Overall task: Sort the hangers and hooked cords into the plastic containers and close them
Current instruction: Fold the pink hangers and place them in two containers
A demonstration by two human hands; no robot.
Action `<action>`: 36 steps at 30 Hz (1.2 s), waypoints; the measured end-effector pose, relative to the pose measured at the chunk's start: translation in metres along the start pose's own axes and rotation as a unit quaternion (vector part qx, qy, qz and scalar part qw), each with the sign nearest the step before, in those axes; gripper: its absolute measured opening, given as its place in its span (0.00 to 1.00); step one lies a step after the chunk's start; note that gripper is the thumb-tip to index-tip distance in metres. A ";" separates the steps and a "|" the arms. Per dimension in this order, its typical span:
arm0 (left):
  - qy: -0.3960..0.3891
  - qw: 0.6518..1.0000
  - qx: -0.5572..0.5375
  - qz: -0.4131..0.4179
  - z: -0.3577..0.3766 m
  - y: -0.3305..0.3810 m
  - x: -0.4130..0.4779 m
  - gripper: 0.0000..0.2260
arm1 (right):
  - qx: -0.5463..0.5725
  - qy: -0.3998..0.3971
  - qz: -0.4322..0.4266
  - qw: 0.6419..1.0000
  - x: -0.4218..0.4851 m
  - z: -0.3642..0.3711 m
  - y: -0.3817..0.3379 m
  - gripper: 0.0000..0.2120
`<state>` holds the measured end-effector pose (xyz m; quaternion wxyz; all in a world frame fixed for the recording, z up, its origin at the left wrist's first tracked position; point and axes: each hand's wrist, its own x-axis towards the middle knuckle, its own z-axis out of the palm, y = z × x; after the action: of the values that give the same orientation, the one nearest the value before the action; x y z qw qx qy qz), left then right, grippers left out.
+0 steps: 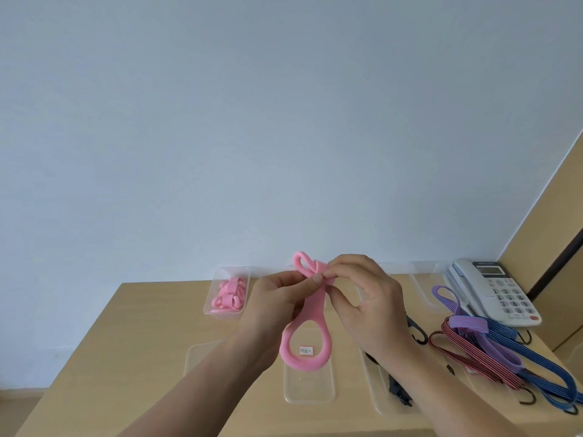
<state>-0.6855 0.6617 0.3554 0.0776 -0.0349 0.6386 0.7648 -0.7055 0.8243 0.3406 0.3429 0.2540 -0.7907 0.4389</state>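
Observation:
A pink loop hanger [310,313] hangs in the air above the table's middle, its large ring at the bottom and a small folded loop at the top. My left hand [280,298] pinches its narrow neck from the left. My right hand [366,298] pinches the folded strap at the top from the right. Below it lies a clear plastic container [309,389] with a small label inside. Another clear container [227,291] at the back left holds several pink hangers. Purple hangers [467,323] and red and blue hooked cords [511,361] lie heaped at the right.
A white desk phone [498,291] stands at the back right corner. A clear lid or tray [381,392] right of the middle holds a dark hooked cord. Another clear lid [202,354] lies at the left. The wooden table [142,357] meets a pale wall behind.

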 end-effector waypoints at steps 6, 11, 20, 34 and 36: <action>-0.011 0.997 0.045 0.056 -0.005 0.018 0.005 0.09 | 0.039 -0.061 0.054 0.996 0.023 -0.015 -0.001 0.14; -0.059 0.990 0.053 0.114 -0.008 0.033 0.009 0.12 | 0.165 -0.179 0.184 0.952 0.053 -0.021 -0.002 0.13; -0.085 0.991 0.051 0.087 -0.011 0.058 0.018 0.13 | 0.227 -0.082 0.173 0.955 0.089 -0.028 -0.015 0.09; -0.115 0.985 0.004 0.131 -0.011 0.063 0.022 0.17 | 0.056 -0.026 -0.043 0.997 0.079 -0.006 -0.024 0.12; -0.115 0.985 0.004 0.127 -0.017 0.060 0.024 0.14 | 0.101 -0.054 -0.007 0.993 0.079 -0.006 -0.026 0.09</action>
<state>-0.7197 0.6367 0.4069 0.0530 0.1350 0.6280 0.7646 -0.7355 0.8088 0.4170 0.2751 0.3160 -0.7578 0.5001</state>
